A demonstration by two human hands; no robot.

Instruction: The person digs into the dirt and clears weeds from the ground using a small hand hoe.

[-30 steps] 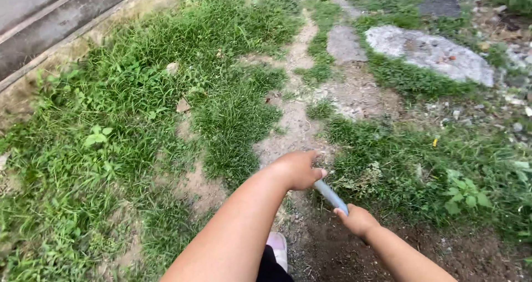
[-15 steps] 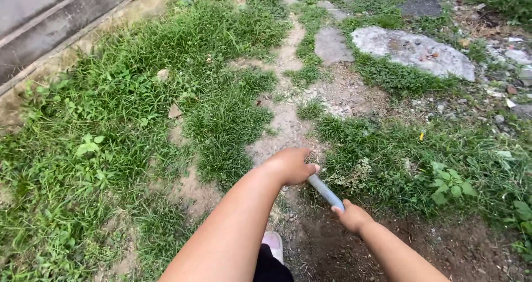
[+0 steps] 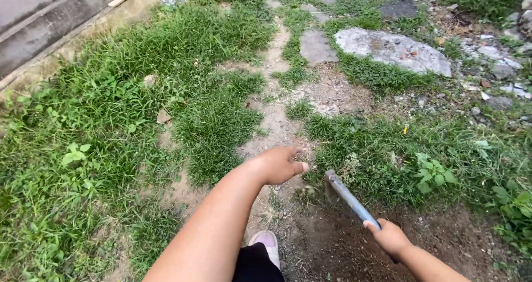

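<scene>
My right hand [image 3: 389,237] grips the near end of a blue-grey metal handle [image 3: 350,200] that slants up and left, its far end touching the edge of the grass. My left hand [image 3: 280,163] hovers free to the left of the handle's far end, fingers loosely curled, holding nothing, above a worn dirt path [image 3: 275,116]. Dark loose soil [image 3: 338,246] lies under the handle. The tool's head is blurred and I cannot make it out.
Thick grass [image 3: 111,121] spreads left and right of the path. Flat stones [image 3: 392,49] lie ahead at the upper right. A concrete kerb [image 3: 61,44] runs along the upper left. A pink-grey shoe toe [image 3: 267,243] shows below my left arm.
My left hand has let go of the handle and moved left, away from it. My right hand has dropped lower and the handle's far end has swung down to the ground.
</scene>
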